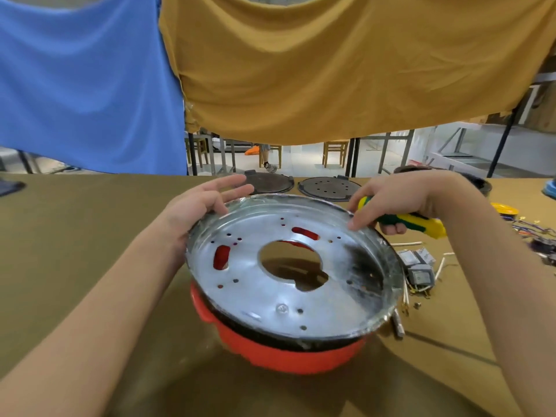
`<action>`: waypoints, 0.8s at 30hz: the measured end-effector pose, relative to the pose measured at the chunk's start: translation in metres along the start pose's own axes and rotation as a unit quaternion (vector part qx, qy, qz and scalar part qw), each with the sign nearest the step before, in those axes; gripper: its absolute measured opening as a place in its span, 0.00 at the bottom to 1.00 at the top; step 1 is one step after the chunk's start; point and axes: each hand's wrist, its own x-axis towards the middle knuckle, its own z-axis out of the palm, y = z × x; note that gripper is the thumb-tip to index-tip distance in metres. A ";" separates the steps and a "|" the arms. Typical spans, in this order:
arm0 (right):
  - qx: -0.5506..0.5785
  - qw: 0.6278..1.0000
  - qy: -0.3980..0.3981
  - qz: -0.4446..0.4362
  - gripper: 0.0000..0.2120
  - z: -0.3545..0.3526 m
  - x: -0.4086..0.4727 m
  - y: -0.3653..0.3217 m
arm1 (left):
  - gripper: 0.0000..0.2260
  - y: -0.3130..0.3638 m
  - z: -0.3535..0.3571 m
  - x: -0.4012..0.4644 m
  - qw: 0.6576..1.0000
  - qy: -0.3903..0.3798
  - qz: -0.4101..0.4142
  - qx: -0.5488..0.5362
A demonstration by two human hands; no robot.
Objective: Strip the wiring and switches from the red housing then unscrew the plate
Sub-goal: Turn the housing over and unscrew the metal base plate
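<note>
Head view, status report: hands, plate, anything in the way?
Left hand open against plate rim. Right hand grips screwdriver. Plate tilted on red housing. Nothing blocking.

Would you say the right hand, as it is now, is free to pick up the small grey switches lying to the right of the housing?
Probably not at once: the right hand grips a yellow-green screwdriver. The grey switches lie uncovered on the table.
</note>
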 end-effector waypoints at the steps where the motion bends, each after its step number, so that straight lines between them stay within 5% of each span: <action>1: -0.018 1.000 -0.018 0.013 0.18 0.002 0.001 0.000 | 0.30 -0.002 0.003 0.001 1.000 -0.004 -0.003 0.013; 8: -0.091 0.988 -0.088 0.091 0.16 0.011 0.009 0.003 | 0.22 -0.023 0.004 -0.001 0.987 -0.069 -0.109 0.097; 13: -0.047 0.995 -0.075 0.035 0.09 0.009 0.006 0.006 | 0.25 -0.019 0.007 0.001 0.985 -0.081 -0.130 0.076; 16: 0.015 1.000 0.001 -0.027 0.10 0.001 0.003 0.005 | 0.26 -0.013 0.000 0.003 0.986 -0.100 -0.129 0.029; 21: 0.040 0.961 0.254 -0.100 0.21 0.013 0.009 -0.007 | 0.12 -0.009 -0.006 -0.003 0.990 -0.061 -0.124 0.033; 24: 0.063 0.944 0.293 -0.137 0.26 0.023 0.014 -0.014 | 0.11 -0.006 -0.010 -0.005 0.997 -0.012 -0.077 0.021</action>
